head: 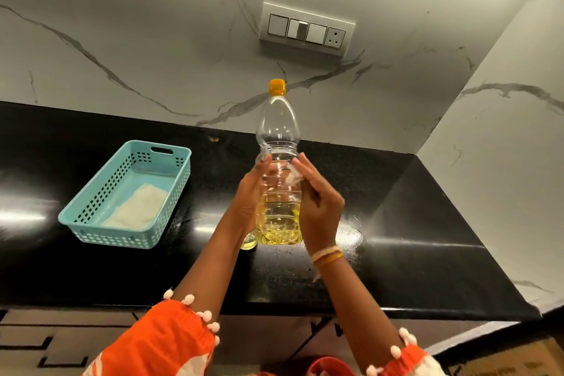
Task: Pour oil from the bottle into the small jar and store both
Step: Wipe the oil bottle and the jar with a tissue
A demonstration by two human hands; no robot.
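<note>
Orange sleeves [158, 342] frame both arms at the bottom; left hand [248, 192] grasps the capped bottle [279, 180] upright at centre, steadying it, while right hand [317, 201] rubs a white wad against it, probably wiping oil. Small jar [248, 243] peeks behind the left wrist; basket [91, 217] waits left.

A: Oil bottle [278, 180] status?
B: Clear ribbed plastic, orange cap on, upright, yellow oil filling the bottom third.
A: Small jar [248, 242]?
B: Just beside the bottle's base on the black tabletop [427, 223], mostly hidden.
</note>
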